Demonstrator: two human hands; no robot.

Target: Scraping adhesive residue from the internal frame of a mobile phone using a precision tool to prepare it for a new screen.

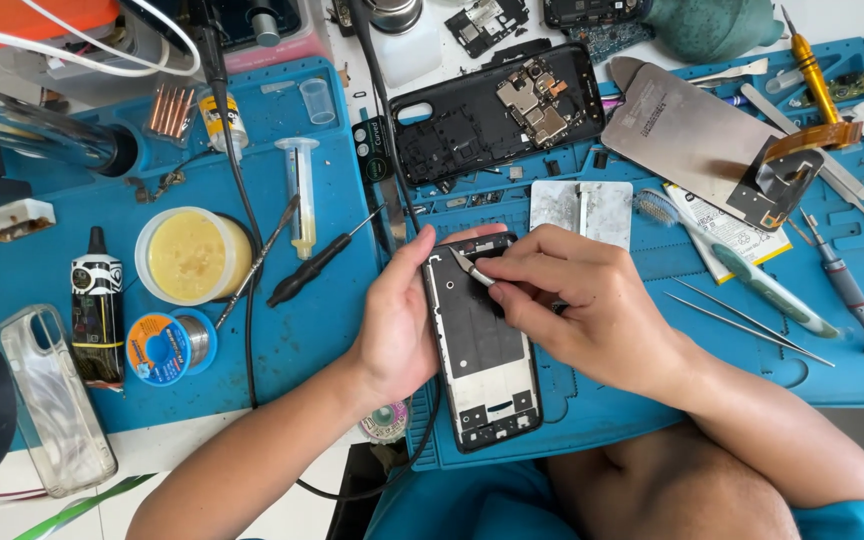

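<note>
Both hands work at the middle of the counter: the left hand (392, 325) grips the side of a black, opened phone frame (480, 345) lying on the blue silicone repair mat (292, 330), while the right hand (582, 300) pinches slim metal tweezers (474, 268) against its far end. Fine part-picking seems underway, needing a steady tip. A yellow flux tub (192, 256) sits left.

The phone frame (482, 345) lies on the mat (632, 395), tweezers (747, 325) to its right.
</note>
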